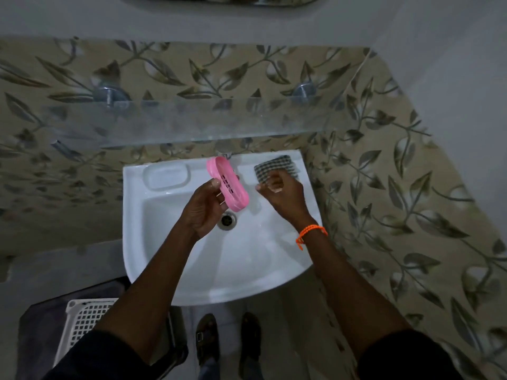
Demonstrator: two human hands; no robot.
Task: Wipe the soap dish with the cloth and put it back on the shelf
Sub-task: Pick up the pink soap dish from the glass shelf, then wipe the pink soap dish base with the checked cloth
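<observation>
Two hands at frame centre: my left hand (204,208) pinches the pink slotted plastic soap dish (227,183) over the white basin (153,242); my right hand (284,194) curls on the checked cloth (274,166), partly hiding it.

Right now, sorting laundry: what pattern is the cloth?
Grey-and-white check cloth, head view.

The pink oval soap dish (227,182), slotted through its base, is tilted on edge above the basin. The checked cloth (275,166) lies on the sink's back right corner. The glass shelf (192,119) stands bare.
</observation>
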